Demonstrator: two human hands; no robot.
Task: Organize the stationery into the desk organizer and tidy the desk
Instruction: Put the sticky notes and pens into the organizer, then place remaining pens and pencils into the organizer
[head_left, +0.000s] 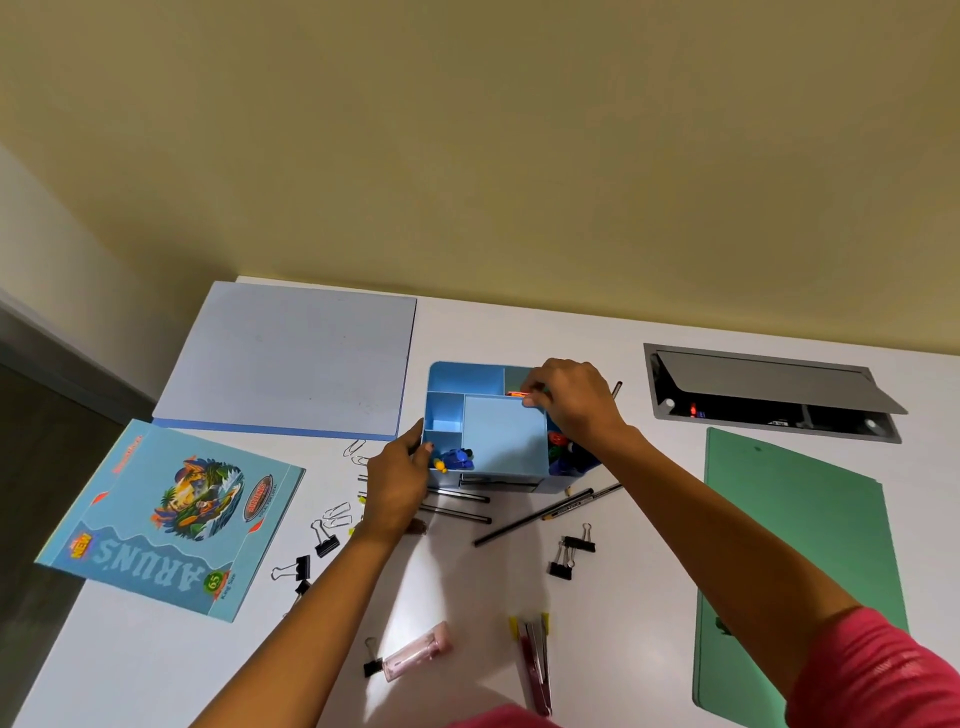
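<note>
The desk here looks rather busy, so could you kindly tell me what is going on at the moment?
A person is sorting stationery into a blue desk organizer. The left hand steadies its left side, while the right hand places a small orange item into a back compartment. Binder clips, paper clips, pencils, a pink stapler and a notebook lie loose on the white desk.

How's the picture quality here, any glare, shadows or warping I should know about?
Head view: wide-angle warping bends the desk edges and stretches the forearms; a bright glare patch sits on the desk between the arms; soft shadows fall under the left hand and beside the organizer; the right hand hides whatever it pinches; the near edge is slightly soft.
</note>
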